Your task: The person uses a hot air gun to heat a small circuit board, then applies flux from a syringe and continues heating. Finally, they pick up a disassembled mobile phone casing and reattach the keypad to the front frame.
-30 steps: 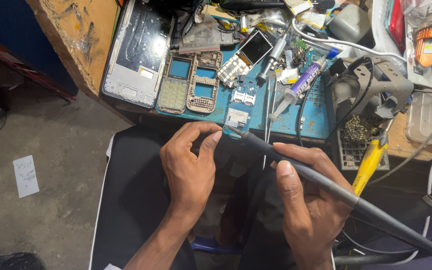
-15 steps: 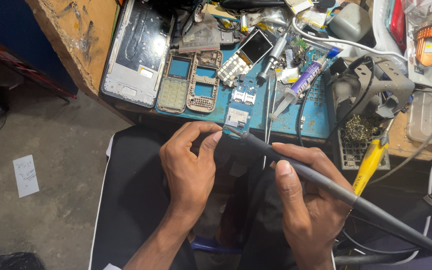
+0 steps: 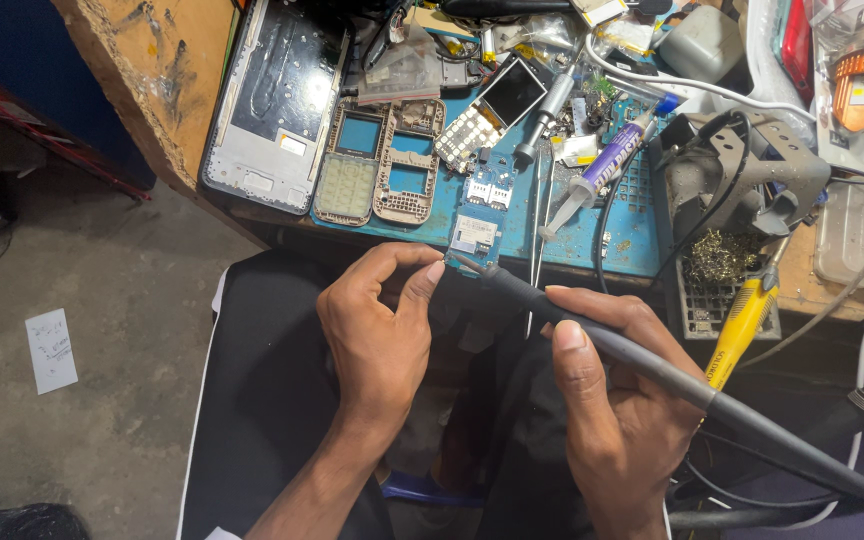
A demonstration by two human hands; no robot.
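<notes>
Grey soldering iron [image 3: 672,385] sits gripped in the right hand [image 3: 617,410], tip near a small circuit board [image 3: 479,225]; left hand [image 3: 377,335] fingers pinch closed beside it, contents unclear.

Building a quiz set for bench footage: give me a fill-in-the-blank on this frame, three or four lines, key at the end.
1. The right hand holds a long dark grey soldering iron in a ____-like grip.
2. The iron's tip meets a small ____ circuit board at the bench's near edge.
3. The left hand curls its fingers beside the board, holding ____ tool.
4. The yellow-handled tool lies to the ____ of the right hand.

Missing words: pen; blue; no; right
</notes>
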